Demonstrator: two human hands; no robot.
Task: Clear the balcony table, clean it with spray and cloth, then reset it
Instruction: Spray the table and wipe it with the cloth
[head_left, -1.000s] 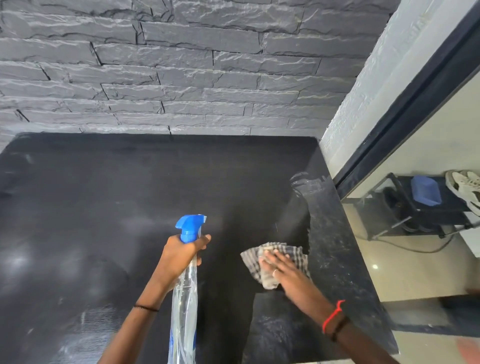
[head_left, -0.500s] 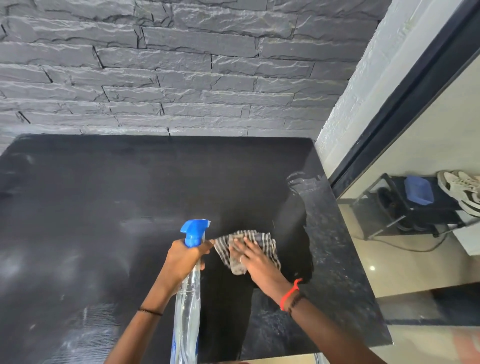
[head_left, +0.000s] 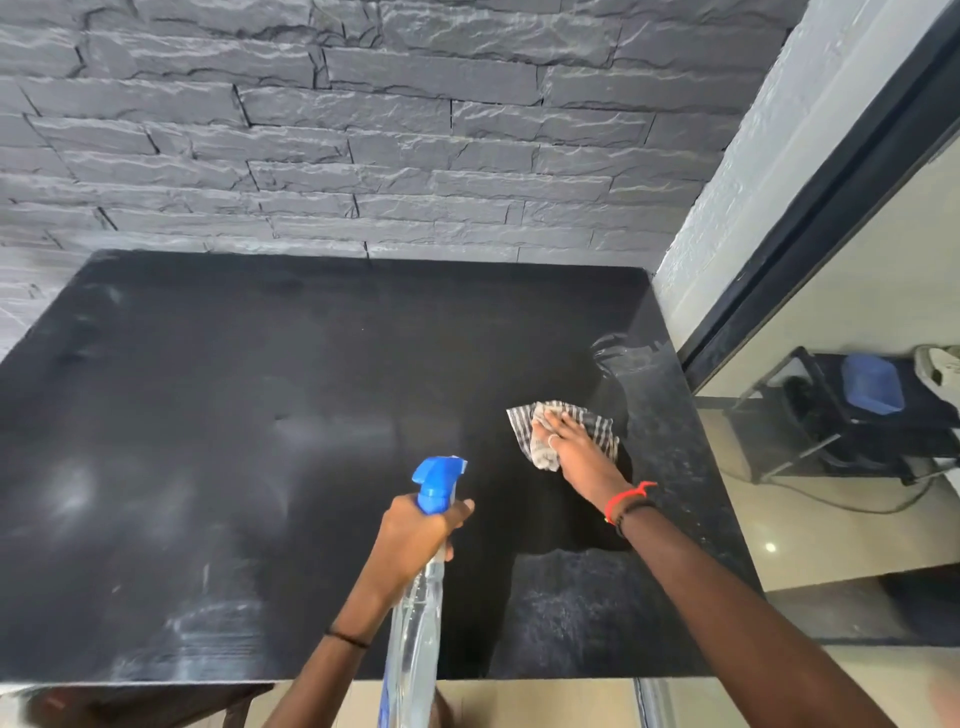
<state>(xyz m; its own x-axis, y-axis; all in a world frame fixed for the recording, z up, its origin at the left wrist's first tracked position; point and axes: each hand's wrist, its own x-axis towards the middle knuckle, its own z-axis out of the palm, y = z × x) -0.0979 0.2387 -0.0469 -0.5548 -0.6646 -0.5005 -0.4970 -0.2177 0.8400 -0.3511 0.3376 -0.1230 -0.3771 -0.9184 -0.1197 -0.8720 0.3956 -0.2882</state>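
My right hand (head_left: 576, 449): palm down, fingers laid out flat, pressing on the cloth rather than curling round it.
Under it, the checked grey-and-white cloth (head_left: 597, 423): crumpled, lying on the right part of the table, near the right edge, its corners sticking out on both sides of my fingers.
On my right wrist, the red thread bracelet (head_left: 628, 496): tied beside a dark band.
My left hand (head_left: 415, 535): fingers wrapped tight round the neck of the bottle, just below the trigger.
In it, the clear plastic spray bottle with a blue trigger head (head_left: 436, 483): held off the table over its near edge, nozzle facing away from me, body slanting down towards me.
On my left wrist, the thin black band (head_left: 345, 638): snug round the wrist.
Below both hands, the black matte square table (head_left: 260, 415): pale smears on its left and near-left parts; a wet shine by the far right corner.
Behind the table, the grey rough stone-block wall (head_left: 363, 130): meets the table's far edge.
To the right, the black metal rack (head_left: 810, 421): stands on the pale floor, well apart from the table, with a blue object (head_left: 872, 383) on it.
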